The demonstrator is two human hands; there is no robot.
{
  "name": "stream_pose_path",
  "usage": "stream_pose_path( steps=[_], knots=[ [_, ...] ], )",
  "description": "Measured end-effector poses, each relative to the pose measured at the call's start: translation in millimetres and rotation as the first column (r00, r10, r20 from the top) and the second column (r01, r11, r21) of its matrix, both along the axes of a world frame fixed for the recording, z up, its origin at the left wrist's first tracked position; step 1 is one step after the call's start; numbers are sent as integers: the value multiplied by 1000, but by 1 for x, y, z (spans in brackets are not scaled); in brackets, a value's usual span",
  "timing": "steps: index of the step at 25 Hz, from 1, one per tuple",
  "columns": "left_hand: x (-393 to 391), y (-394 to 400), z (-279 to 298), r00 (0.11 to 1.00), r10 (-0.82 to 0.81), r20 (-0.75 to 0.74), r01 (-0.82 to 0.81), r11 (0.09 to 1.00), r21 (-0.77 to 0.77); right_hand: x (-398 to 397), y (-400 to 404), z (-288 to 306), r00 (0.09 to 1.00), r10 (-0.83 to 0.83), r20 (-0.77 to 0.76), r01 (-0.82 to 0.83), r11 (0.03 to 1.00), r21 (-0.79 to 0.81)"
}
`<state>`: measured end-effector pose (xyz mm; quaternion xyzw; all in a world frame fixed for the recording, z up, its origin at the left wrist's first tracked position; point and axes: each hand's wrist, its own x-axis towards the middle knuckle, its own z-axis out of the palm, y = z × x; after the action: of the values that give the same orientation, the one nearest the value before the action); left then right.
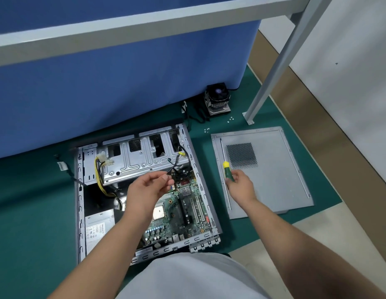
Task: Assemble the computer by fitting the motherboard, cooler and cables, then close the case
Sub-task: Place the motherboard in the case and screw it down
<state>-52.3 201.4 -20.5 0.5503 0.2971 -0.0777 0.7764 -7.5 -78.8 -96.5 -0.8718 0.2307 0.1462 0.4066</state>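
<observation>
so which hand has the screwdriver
The right hand grips the green-and-yellow screwdriver over the side panel; the left hand pinches a thin black cable.

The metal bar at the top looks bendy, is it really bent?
Head view: probably not; the wide-angle lens bows the metal bar near the picture's edge. Head view: light is soft and even, shadows faint. Head view: the motherboard looks sharp; the screws are too small to see clearly.

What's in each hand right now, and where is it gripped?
Right hand holds the screwdriver by its green handle. Left hand pinches a black cable near its end.
</observation>
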Motion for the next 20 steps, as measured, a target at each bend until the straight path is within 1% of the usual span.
stream_pose_path(
  steps=[1, 2, 3, 4, 6, 8, 10, 11, 13, 14, 15, 16, 17, 18, 20],
  knots=[
    [0, 3, 2, 1000, 26, -2, -26, 998, -60, -1, 5, 16, 995, -38, 88, 27, 992, 122],
    [-1, 7, 3, 998, 55, -11, -56, 991, -120, -3, 11, 33, 987, -54, 150, 14, 966, 258],
    [-2, 11, 4, 996, 89, -24, -91, 980, -179, -6, 17, 49, 982, -28, 188, -44, 930, 366],
    [-3, 16, 5, 992, 124, -40, -130, 963, -237, -9, 23, 63, 977, 46, 210, -131, 901, 414],
    [-7, 24, 8, 979, 190, -72, -203, 913, -353, -16, 34, 86, 949, 236, 211, -306, 855, 420],
    [-15, 32, 9, 970, 226, -89, -241, 853, -462, -23, 48, 100, 914, 363, 182, -405, 812, 419],
    [-23, 40, 9, 966, 243, -91, -252, 794, -553, -30, 62, 107, 890, 426, 162, -455, 806, 378],
    [-27, 45, 9, 965, 246, -89, -251, 772, -585, -31, 68, 109, 888, 432, 160, -460, 811, 361],
    [-35, 55, 8, 963, 255, -89, -254, 742, -621, -35, 79, 114, 906, 386, 175, -424, 827, 370],
    [-38, 59, 8, 960, 264, -93, -261, 726, -636, -37, 84, 115, 928, 322, 186, -371, 828, 420],
    [-40, 64, 8, 956, 277, -98, -272, 710, -649, -40, 89, 116, 957, 226, 183, -289, 802, 523],
    [-43, 69, 7, 952, 288, -99, -280, 697, -660, -44, 96, 115, 981, 116, 158, -191, 738, 647],
    [-45, 73, 6, 950, 296, -99, -284, 686, -670, -48, 101, 114, 991, 33, 127, -117, 666, 737],
    [-46, 77, 5, 947, 303, -102, -290, 676, -677, -51, 106, 113, 993, -16, 116, -80, 631, 771],
    [-47, 84, 2, 944, 312, -108, -298, 662, -688, -57, 116, 111, 988, -33, 149, -90, 663, 743]
  ],
)
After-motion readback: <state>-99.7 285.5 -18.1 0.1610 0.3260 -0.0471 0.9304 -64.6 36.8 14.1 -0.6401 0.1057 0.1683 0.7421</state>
